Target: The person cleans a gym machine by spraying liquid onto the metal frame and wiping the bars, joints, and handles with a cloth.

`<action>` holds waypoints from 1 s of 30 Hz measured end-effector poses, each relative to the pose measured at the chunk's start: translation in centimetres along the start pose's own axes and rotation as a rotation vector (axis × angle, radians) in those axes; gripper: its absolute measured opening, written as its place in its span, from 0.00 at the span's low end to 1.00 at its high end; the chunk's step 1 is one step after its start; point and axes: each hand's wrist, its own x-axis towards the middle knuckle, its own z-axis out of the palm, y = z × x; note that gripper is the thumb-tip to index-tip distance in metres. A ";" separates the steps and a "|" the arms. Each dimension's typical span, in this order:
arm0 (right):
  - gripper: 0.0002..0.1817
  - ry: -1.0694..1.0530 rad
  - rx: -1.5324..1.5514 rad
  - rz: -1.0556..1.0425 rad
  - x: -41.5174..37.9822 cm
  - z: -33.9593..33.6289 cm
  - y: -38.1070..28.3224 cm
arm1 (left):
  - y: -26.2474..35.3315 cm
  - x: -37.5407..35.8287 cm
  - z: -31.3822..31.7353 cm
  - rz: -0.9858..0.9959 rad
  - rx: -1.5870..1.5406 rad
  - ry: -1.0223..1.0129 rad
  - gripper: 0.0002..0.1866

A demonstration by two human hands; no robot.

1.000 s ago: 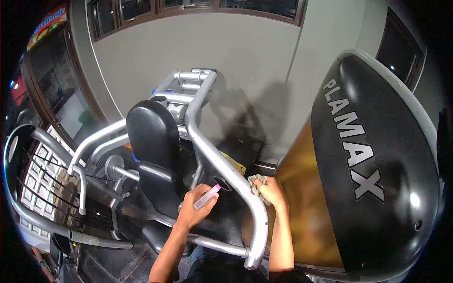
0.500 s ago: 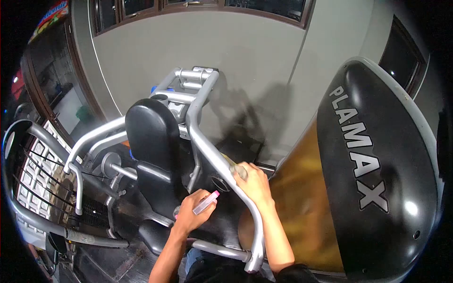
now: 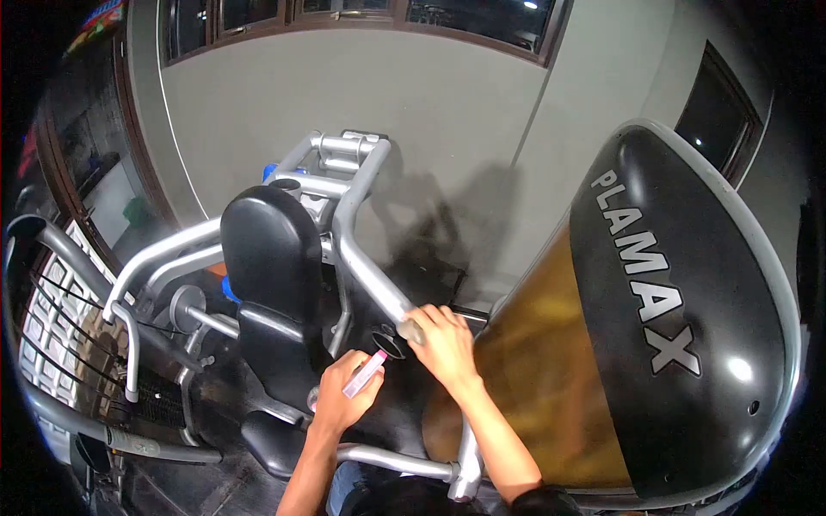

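Note:
My left hand (image 3: 346,391) is closed around a clear bottle with a pink tip (image 3: 364,374), which points up and to the right. My right hand (image 3: 443,346) presses a greyish cloth (image 3: 411,330) onto the silver tube (image 3: 370,277) of the exercise machine; its fingers wrap over the cloth and the tube. Left of both hands stands the machine's black padded backrest (image 3: 270,249), with the black seat (image 3: 274,440) below it.
A large black and gold cover (image 3: 697,284) with PLAMAX lettering rises on the right. Behind the machine is a grey wall (image 3: 465,112) with windows above. Another curved grey frame (image 3: 163,449) and a weight peg (image 3: 188,308) are on the left.
My right hand has slid with the cloth slightly down and left relative to the view. My left hand still holds the bottle. The whole view has shifted a little.

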 end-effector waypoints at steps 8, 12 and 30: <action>0.16 -0.257 -0.026 0.108 -1.9 -1.8 -0.8 | 0.0 -0.2 -0.2 0.012 -0.032 -0.002 0.06; 0.14 -0.335 -0.042 0.215 -5.9 -5.6 -1.5 | 1.1 -0.2 -0.3 0.020 -0.055 -0.017 0.06; 0.09 -0.190 -0.135 0.093 -4.7 -2.3 -1.5 | 0.6 -0.4 -0.3 0.054 -0.029 -0.071 0.06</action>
